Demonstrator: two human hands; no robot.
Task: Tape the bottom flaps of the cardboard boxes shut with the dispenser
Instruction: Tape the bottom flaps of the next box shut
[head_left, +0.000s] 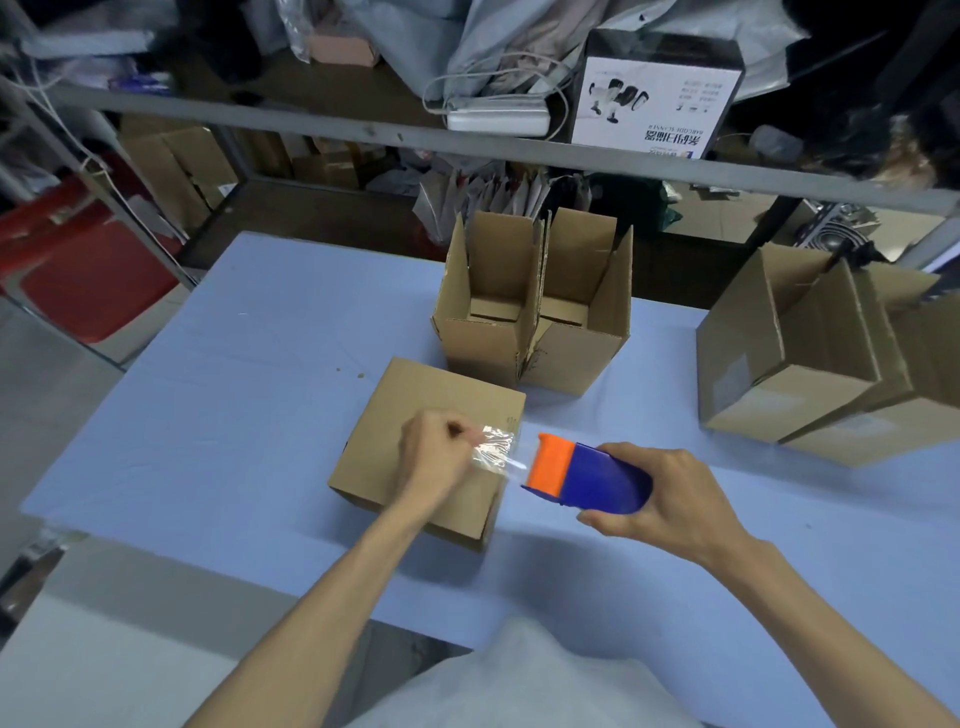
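A cardboard box (395, 415) lies bottom-up on the blue table (234, 405), its flaps folded closed. My left hand (436, 457) hovers over the box's right side and pinches the crinkled free end of clear tape (496, 449). The tape runs to the blue and orange dispenser (582, 475), which my right hand (670, 499) grips just past the box's right edge. The dispenser's orange mouth points left at the box.
Two open-topped boxes (530, 317) stand upright side by side behind the work box. More boxes (810, 358) lie on their sides at the table's right. A metal shelf (467, 140) with clutter and a white carton crosses the back.
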